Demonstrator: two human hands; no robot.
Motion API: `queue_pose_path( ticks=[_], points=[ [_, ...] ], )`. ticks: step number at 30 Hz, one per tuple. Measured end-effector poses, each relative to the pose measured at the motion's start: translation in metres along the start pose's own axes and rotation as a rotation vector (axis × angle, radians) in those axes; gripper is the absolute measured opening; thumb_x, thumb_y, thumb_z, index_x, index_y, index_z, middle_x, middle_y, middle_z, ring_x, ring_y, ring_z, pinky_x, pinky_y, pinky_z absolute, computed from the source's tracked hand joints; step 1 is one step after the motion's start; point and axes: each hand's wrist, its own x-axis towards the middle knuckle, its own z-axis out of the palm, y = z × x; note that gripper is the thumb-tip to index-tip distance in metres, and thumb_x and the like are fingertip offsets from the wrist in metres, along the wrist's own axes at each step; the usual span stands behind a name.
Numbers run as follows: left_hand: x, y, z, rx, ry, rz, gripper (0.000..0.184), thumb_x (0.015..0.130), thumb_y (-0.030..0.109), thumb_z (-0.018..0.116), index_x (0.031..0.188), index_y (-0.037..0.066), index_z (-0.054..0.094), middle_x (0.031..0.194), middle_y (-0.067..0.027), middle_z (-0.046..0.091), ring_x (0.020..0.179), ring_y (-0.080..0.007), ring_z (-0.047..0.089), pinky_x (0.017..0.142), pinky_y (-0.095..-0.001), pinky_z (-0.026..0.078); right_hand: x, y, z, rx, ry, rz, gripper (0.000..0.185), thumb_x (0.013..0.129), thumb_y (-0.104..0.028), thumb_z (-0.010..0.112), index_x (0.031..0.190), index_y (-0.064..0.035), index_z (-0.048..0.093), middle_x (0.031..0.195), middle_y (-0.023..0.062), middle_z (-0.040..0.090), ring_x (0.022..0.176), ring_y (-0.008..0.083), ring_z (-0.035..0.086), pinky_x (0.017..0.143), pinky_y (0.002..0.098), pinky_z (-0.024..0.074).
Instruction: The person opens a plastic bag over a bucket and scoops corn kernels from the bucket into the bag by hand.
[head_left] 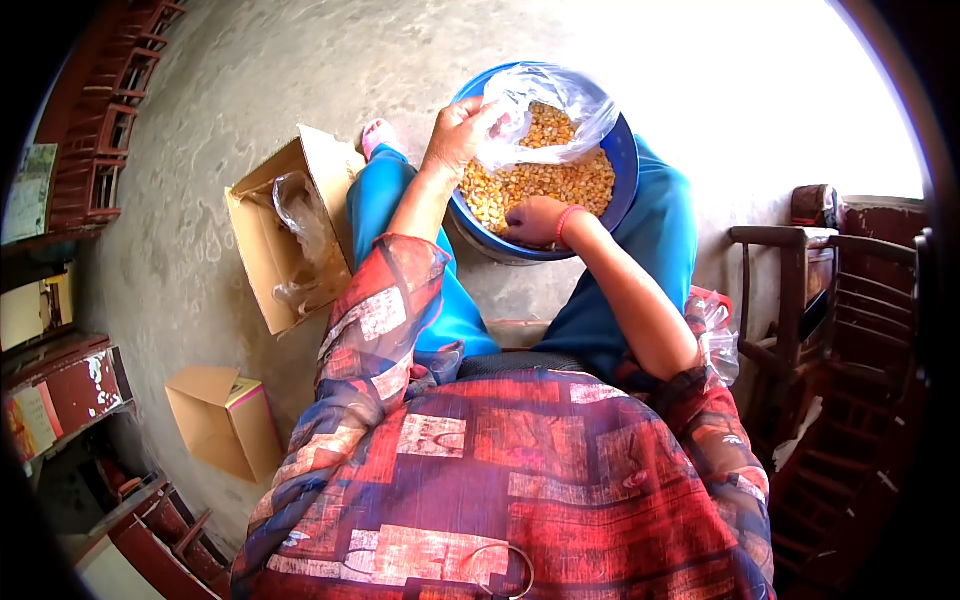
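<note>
Between my knees stands a round blue tub holding many yellow-orange corn kernels. My left hand pinches the left edge of a clear plastic bag, whose mouth gapes over the far part of the tub. Kernels show within the bag's opening, but I cannot tell whether they lie inside it or below it. Low in the tub, near its front rim, my right hand is curled against the kernels, with its fingertips partly hidden. A reddish band circles the right wrist.
Left of my leg, an open cardboard box has clear plastic inside. A smaller box sits nearer on the concrete floor. At right are dark wooden chairs and a plastic bag by my thigh. Dark furniture lines the left side.
</note>
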Motion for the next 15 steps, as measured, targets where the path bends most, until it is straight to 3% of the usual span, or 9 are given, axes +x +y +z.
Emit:
queue_pose_path(
  ticks=[4,6,7,8,11,15],
  points=[
    [-0.001,-0.001,-0.001,-0.004,0.029,0.048,0.017,0.08,0.019,0.059,0.077,0.004,0.065,0.072,-0.0011,0.062,0.064,-0.0055,0.054,0.06,-0.0196,0.043,0.008,0.011,0.001,0.161,0.011,-0.08,0.029,0.077,-0.03,0.047,0.081,-0.0044,0.06,0.076,0.0169,0.06,0.07,0.0288,0.057,0.07,0.037,0.0429],
    [-0.001,0.0,0.0,0.035,0.041,0.068,0.017,0.08,0.019,0.059,0.075,0.004,0.065,0.071,-0.0007,0.062,0.063,-0.0052,0.054,0.059,-0.0194,0.043,0.002,0.001,-0.007,0.383,0.117,-0.196,0.025,0.077,-0.027,0.049,0.08,-0.0044,0.06,0.065,0.0109,0.058,0.057,0.019,0.054,0.057,0.0321,0.0435],
    [-0.002,0.001,0.0,0.024,0.074,0.058,0.017,0.08,0.019,0.059,0.075,0.004,0.065,0.07,-0.0003,0.062,0.063,-0.0049,0.054,0.058,-0.019,0.042,-0.011,-0.009,-0.022,0.536,-0.065,0.072,0.025,0.077,-0.029,0.05,0.077,-0.0065,0.062,0.06,0.0064,0.056,0.05,0.0149,0.05,0.046,0.0295,0.041],
    [-0.002,0.001,0.0,0.013,0.108,0.048,0.017,0.08,0.019,0.06,0.074,0.004,0.065,0.069,0.0,0.062,0.063,-0.0047,0.054,0.058,-0.0186,0.042,-0.011,-0.008,-0.022,0.536,-0.064,0.072,0.025,0.077,-0.029,0.05,0.077,-0.0065,0.062,0.06,0.0064,0.056,0.05,0.0149,0.05,0.046,0.0295,0.041],
    [0.0,-0.002,-0.001,0.061,0.131,0.101,0.016,0.08,0.018,0.06,0.076,0.003,0.065,0.07,-0.0001,0.061,0.063,-0.0044,0.054,0.056,-0.0182,0.042,-0.013,-0.007,-0.023,0.767,-0.078,0.081,0.027,0.08,-0.032,0.053,0.07,-0.0073,0.058,0.052,-0.0031,0.043,0.04,0.0057,0.035,0.035,0.0208,0.0267],
    [-0.001,0.0,0.002,0.003,0.142,0.114,0.015,0.08,0.017,0.06,0.08,0.003,0.064,0.071,-0.0002,0.061,0.063,-0.0044,0.054,0.055,-0.0182,0.042,-0.025,-0.015,-0.035,0.993,-0.159,0.014,0.025,0.083,-0.03,0.051,0.073,-0.0079,0.055,0.051,-0.0058,0.038,0.04,0.0026,0.03,0.034,0.0181,0.0216]
  ],
)
